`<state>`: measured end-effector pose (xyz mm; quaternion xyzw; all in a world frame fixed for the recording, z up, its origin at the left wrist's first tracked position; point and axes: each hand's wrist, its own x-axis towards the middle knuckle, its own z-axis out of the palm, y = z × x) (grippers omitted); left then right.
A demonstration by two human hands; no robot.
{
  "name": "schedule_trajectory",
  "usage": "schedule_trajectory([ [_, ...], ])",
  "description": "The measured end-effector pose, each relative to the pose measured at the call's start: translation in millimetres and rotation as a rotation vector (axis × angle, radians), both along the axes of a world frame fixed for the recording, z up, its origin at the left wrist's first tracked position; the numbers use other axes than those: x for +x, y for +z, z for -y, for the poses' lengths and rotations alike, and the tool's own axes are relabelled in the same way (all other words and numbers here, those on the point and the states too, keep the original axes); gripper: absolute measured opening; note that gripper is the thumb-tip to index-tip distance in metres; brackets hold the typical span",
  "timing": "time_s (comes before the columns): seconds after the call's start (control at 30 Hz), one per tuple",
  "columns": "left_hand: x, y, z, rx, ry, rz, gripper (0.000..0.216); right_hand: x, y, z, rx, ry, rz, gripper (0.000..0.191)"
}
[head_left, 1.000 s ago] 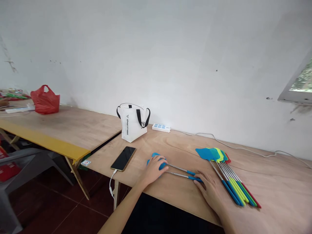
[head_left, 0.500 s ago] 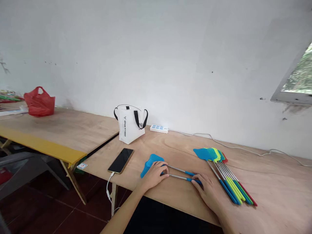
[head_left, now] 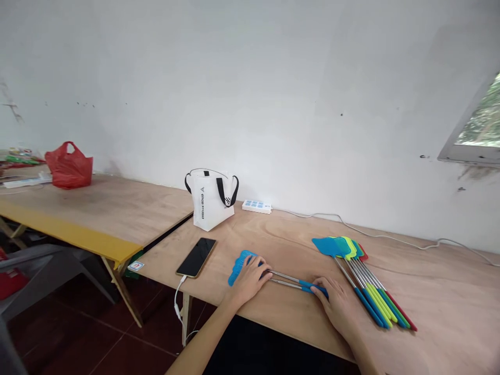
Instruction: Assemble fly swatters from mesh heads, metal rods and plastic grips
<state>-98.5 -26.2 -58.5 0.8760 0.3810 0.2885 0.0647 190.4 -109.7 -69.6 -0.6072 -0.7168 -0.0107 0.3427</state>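
Two blue fly swatters [head_left: 239, 263] with thin metal shafts lie side by side on the plywood table [head_left: 437, 291]. My left hand [head_left: 250, 279] rests on their blue heads, fingers curled over them. My right hand [head_left: 339, 303] covers the blue handle ends [head_left: 308, 285], fingers bent around them. A fanned row of several swatters [head_left: 363, 276] in blue, yellow-green, green and red lies just right of my right hand.
A black phone [head_left: 196, 257] on a white cable lies left of the swatters. Behind it stands a white tote bag [head_left: 213, 200], with a power strip [head_left: 257, 206] at the wall. A second table [head_left: 78, 208] at left carries a red plastic bag [head_left: 69, 165].
My left hand slid along the swatter heads, uncovering more of the blue mesh half a second ago and now covering more of it again. Both hands stay on the two swatters.
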Motion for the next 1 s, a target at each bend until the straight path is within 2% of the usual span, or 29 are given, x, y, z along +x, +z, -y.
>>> schedule_trajectory([
  [0.17,2,8.8,2,0.094,-0.007,0.008,0.013,1,-0.3,0,0.138,-0.001,0.028,0.033],
  [0.33,4,28.9,7,0.209,-0.123,0.051,0.008,-9,-1.9,-3,0.260,0.054,0.122,0.027],
  [0.47,5,45.0,18,0.255,-0.196,0.044,0.009,-32,10.1,5,0.263,0.088,0.157,0.027],
  [0.6,6,52.0,26,0.236,-0.187,0.013,0.010,-44,24.5,14,0.331,0.064,0.218,0.032],
  [0.7,7,52.6,27,0.207,-0.176,0.003,0.011,-42,30.9,17,0.367,0.058,0.270,0.033],
  [0.87,11,52.0,24,0.253,-0.225,0.002,0.014,-37,37.5,18,0.427,0.077,0.308,0.031],
  [1.0,-4,59.1,15,0.311,-0.222,-0.001,0.014,-10,40.2,17,0.454,0.093,0.324,0.033],
])
